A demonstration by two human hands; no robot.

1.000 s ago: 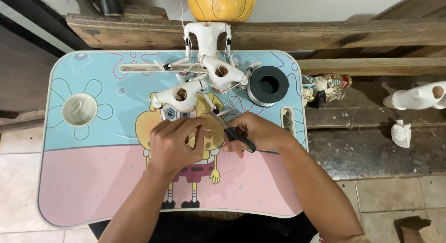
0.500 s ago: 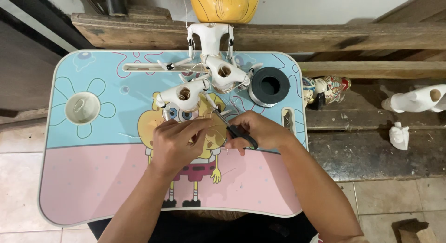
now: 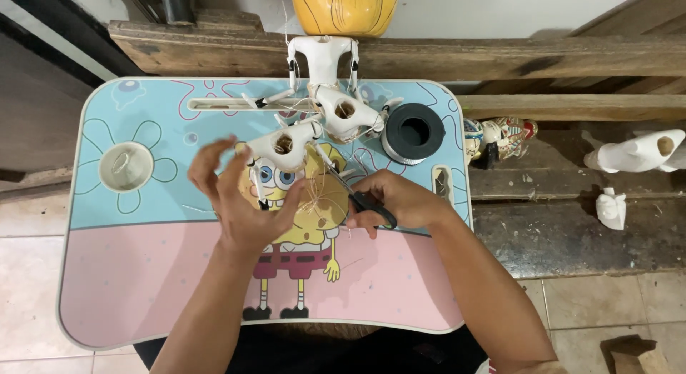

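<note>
Blue-and-pink cartoon-printed tray table (image 3: 128, 288), black-handled scissors (image 3: 373, 205), white figures (image 3: 286, 147).

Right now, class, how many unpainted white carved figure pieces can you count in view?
5: three clustered at the lap table's top edge, one, a second, a third; two on the bench at right, one, another. Others may be hidden.

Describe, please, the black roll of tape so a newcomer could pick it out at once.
Start at the cartoon-printed lap table and go to its far right corner. The black roll of tape lies flat there, beyond the right hand. Unlike the white carved figures alongside, it is a dark ring.
</note>
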